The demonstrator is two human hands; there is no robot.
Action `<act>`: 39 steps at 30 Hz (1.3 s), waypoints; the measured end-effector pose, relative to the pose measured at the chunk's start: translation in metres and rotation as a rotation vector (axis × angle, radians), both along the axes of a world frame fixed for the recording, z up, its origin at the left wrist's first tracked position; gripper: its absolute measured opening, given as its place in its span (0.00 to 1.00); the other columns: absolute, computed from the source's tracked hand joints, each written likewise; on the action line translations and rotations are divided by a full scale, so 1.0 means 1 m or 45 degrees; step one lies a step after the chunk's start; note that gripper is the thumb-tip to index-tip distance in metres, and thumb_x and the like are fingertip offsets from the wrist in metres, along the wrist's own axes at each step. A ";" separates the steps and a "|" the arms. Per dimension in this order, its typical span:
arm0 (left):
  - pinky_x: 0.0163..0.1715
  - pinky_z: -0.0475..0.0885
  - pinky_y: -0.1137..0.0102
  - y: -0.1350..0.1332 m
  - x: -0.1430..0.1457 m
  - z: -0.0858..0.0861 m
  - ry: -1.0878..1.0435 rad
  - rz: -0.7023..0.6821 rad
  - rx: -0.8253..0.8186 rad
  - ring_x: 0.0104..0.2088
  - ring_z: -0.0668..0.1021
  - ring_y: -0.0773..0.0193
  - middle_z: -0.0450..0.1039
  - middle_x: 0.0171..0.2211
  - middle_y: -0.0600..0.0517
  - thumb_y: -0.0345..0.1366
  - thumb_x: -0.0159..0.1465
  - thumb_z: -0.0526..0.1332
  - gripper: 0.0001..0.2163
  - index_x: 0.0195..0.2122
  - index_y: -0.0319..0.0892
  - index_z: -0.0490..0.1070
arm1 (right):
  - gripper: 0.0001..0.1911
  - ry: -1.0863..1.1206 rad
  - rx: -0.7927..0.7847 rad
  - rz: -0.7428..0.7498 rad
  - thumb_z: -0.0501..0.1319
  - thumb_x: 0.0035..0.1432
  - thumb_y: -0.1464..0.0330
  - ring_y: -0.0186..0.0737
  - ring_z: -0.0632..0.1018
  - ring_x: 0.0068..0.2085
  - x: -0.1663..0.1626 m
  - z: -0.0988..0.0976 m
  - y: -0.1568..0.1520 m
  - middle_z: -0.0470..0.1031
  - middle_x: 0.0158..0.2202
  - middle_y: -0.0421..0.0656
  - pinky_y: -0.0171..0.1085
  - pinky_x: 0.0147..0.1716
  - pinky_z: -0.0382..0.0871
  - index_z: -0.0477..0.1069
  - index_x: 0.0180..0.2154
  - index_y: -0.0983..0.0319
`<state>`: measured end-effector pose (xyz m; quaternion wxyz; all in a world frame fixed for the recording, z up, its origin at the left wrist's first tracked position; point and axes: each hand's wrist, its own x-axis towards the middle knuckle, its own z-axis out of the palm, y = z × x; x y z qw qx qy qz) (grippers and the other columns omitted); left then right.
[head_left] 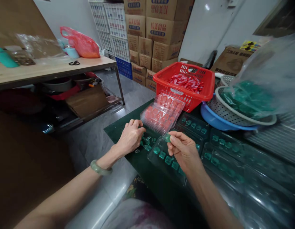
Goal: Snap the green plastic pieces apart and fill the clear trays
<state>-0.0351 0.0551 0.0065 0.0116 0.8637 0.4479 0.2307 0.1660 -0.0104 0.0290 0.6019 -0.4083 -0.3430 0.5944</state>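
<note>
Pinching a small, translucent green block between thumb and fingertips, the right hand hangs, in the head view, above a clear, shallow plastic tray bearing a row of similar green blocks. For sound handling, keep this pinch light, hold the block square to the row, and avoid brushing the seated blocks. The left hand, fingers curled downward, sits at nine o'clock of the right hand, with loose, glossy green pieces at its four o'clock; whether its fingertips close on one cannot be told, as the hand hides them. Relative to the right hand, the pinched block lies at ten o'clock, the row at eight, and a clear plastic box of red pieces at eleven.
</note>
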 end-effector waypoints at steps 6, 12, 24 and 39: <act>0.34 0.66 0.69 -0.030 0.027 0.034 -0.723 -0.115 -0.311 0.34 0.71 0.64 0.68 0.33 0.49 0.26 0.59 0.53 0.08 0.34 0.40 0.70 | 0.09 -0.092 0.050 -0.032 0.65 0.46 0.68 0.28 0.69 0.19 -0.003 -0.012 0.002 0.68 0.18 0.35 0.29 0.18 0.63 0.71 0.33 0.62; 0.32 0.66 0.71 -0.046 0.047 0.035 -0.890 -0.237 -0.588 0.30 0.71 0.66 0.70 0.30 0.49 0.31 0.59 0.56 0.06 0.30 0.37 0.72 | 0.10 -0.262 0.133 -0.067 0.65 0.46 0.70 0.31 0.74 0.23 -0.005 -0.006 -0.005 0.73 0.24 0.37 0.31 0.22 0.69 0.73 0.35 0.62; 0.28 0.65 0.72 -0.047 0.061 0.038 -1.064 -0.099 -0.724 0.27 0.71 0.67 0.71 0.26 0.50 0.35 0.56 0.61 0.07 0.30 0.36 0.73 | 0.11 -0.604 0.339 -0.229 0.61 0.49 0.72 0.33 0.73 0.32 -0.004 -0.006 -0.010 0.70 0.36 0.41 0.34 0.28 0.75 0.73 0.38 0.61; 0.14 0.50 0.80 -0.052 0.082 0.029 -1.723 -0.114 -1.480 0.18 0.61 0.76 0.62 0.19 0.57 0.35 0.54 0.63 0.06 0.31 0.39 0.69 | 0.12 -0.866 0.466 -0.264 0.57 0.55 0.70 0.37 0.73 0.38 0.007 -0.006 -0.016 0.69 0.40 0.43 0.35 0.31 0.73 0.72 0.41 0.57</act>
